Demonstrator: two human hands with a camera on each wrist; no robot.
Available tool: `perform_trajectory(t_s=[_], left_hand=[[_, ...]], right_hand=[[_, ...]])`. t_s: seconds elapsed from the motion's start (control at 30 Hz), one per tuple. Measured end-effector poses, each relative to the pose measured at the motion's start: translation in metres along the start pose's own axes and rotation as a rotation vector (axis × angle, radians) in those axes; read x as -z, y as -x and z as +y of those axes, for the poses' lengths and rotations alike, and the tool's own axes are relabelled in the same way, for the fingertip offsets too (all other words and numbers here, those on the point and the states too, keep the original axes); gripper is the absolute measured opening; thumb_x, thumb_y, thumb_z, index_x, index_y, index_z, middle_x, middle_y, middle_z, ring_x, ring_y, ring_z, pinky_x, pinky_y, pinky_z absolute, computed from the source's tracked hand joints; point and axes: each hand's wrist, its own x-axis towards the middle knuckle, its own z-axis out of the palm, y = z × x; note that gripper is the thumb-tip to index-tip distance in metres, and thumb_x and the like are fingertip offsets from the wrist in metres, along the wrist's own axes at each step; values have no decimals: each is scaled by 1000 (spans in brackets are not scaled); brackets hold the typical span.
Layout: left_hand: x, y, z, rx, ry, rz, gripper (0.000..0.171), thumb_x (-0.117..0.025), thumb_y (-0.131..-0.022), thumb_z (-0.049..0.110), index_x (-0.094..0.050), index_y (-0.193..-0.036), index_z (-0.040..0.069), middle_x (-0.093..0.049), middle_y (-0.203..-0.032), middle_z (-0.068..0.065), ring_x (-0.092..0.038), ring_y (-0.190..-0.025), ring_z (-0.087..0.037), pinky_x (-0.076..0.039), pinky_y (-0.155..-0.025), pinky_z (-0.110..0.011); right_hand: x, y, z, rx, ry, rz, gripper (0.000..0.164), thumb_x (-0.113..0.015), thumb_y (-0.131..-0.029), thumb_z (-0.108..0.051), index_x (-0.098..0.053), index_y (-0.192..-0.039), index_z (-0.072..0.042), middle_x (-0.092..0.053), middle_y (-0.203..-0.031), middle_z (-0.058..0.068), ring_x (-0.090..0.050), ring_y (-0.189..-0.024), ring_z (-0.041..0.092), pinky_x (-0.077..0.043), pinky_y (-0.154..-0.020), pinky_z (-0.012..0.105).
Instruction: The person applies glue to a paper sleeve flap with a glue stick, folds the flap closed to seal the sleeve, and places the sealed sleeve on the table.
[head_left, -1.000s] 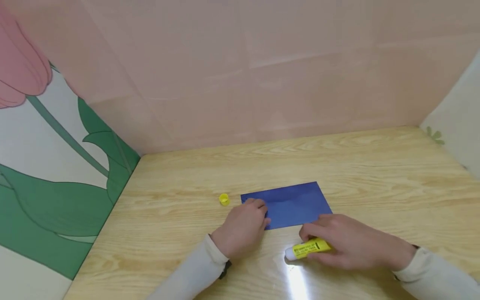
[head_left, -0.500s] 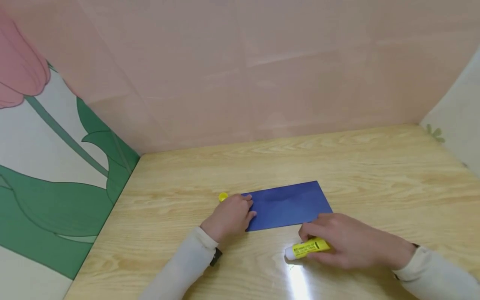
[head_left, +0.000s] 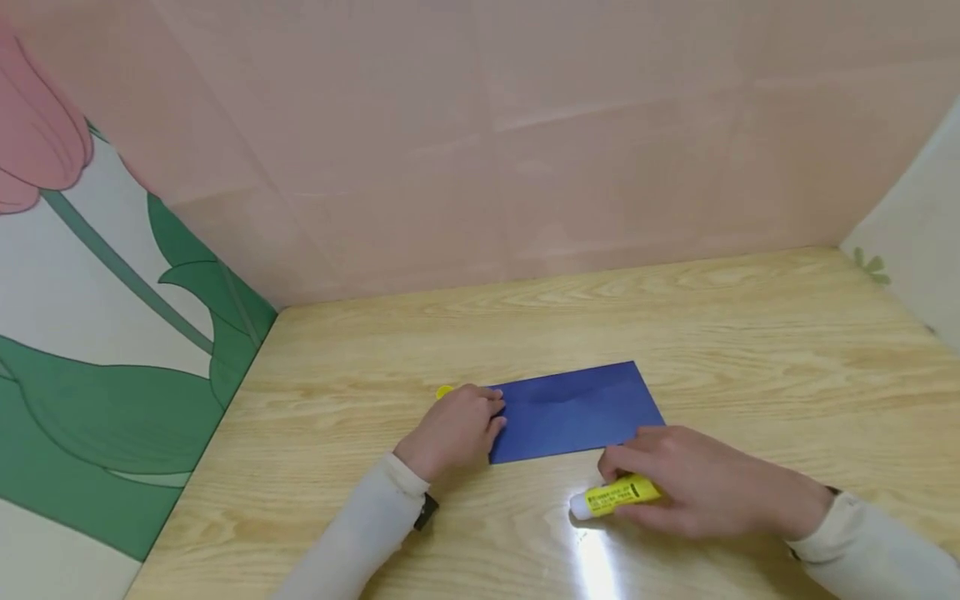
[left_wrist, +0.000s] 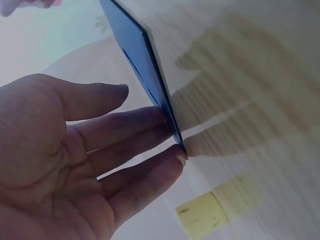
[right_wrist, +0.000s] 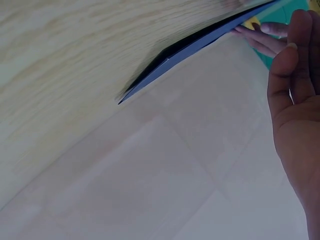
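Note:
A blue sheet of folded paper [head_left: 573, 412] lies on the wooden table. My left hand [head_left: 456, 423] rests at its left end; in the left wrist view the fingers [left_wrist: 145, 185] reach out fairly straight to the paper's edge, with the thumb held apart. My right hand [head_left: 690, 483] grips a yellow glue stick [head_left: 622, 495] with a white end, low over the table by the paper's near right corner. Behind the left hand a yellow cap [head_left: 444, 391] is partly hidden; the left wrist view shows the cap [left_wrist: 202, 215] standing beside the fingertips.
The wooden table [head_left: 360, 358] runs back to a pinkish sheet-covered wall [head_left: 465, 167]. A panel with a tulip print [head_left: 97, 333] borders the left side, and a pale panel [head_left: 915, 225] the right. Light glares on the table near the glue stick.
My left hand has slid left across the paper to its left end, now partly covering the yellow cap. The right hand and glue stick have stayed in place.

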Motion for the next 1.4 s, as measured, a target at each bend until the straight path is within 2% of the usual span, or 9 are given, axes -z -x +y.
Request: perform_trajectory(t_s=[0.1,0.3,0.4,0.67,0.83,1.0,1.2,1.4], left_hand=[[-1,-2,0,-27,-42,10,33,-52,-97,24,-65,-122,7,-65,-124,-5,-61,-114,-21,-49,-99,-32],[-4,-11,3,-79,-257,13,36,-58,-94,31,-61,-129,23,-61,-123,0,-62,-94,-17,-54,-77,-26],[-3,-13,4,-80,-297,-14,39,-57,-95,34,-56,-133,27,-58,-130,0,-61,-97,-17,-54,-75,-26],[-1,-8,6,-75,-324,-114,47,-47,-98,35,-44,-143,22,-42,-150,2,-53,-124,-20,-51,-91,-30],[0,-6,10,-16,-276,-203,52,-43,-99,38,-36,-148,22,-32,-155,5,-40,-137,-18,-41,-104,-35],[0,-5,12,-10,-167,-232,53,-42,-99,34,-35,-148,16,-29,-157,-2,-29,-145,-23,-27,-118,-38],[0,-6,9,-16,-48,-250,53,-43,-99,29,-33,-148,10,-25,-158,-7,-25,-146,-30,-24,-120,-39],[-2,-3,7,-23,-3,-231,55,-43,-97,23,-32,-149,9,-23,-159,-7,-23,-147,-28,-24,-119,-37]], right_hand=[[-1,0,0,-9,-1,-13,23,-70,-84,-40,-51,-97,-38,-41,-79,-30,-36,-70,-9,-29,-60,8],[-2,-1,0,-11,1,-15,23,-70,-84,-40,-51,-97,-38,-41,-79,-30,-36,-70,-9,-29,-60,8],[-2,0,0,-16,0,-18,23,-70,-84,-41,-51,-97,-38,-40,-78,-30,-35,-70,-10,-29,-59,8],[0,-1,-1,-41,1,-41,22,-69,-85,-42,-51,-97,-39,-42,-79,-30,-36,-69,-9,-30,-59,8],[-2,-1,-1,-45,4,-38,22,-69,-85,-42,-51,-97,-39,-41,-78,-31,-36,-69,-10,-29,-59,8],[-3,0,-1,-44,1,-43,22,-69,-84,-42,-51,-97,-39,-40,-78,-30,-36,-69,-9,-29,-59,8],[-3,-1,-1,-63,-3,-61,22,-69,-85,-43,-51,-97,-40,-41,-79,-31,-36,-68,-10,-29,-58,8],[-3,-1,0,-51,-9,-57,22,-69,-85,-42,-51,-97,-39,-42,-79,-31,-36,-69,-9,-29,-58,8]])
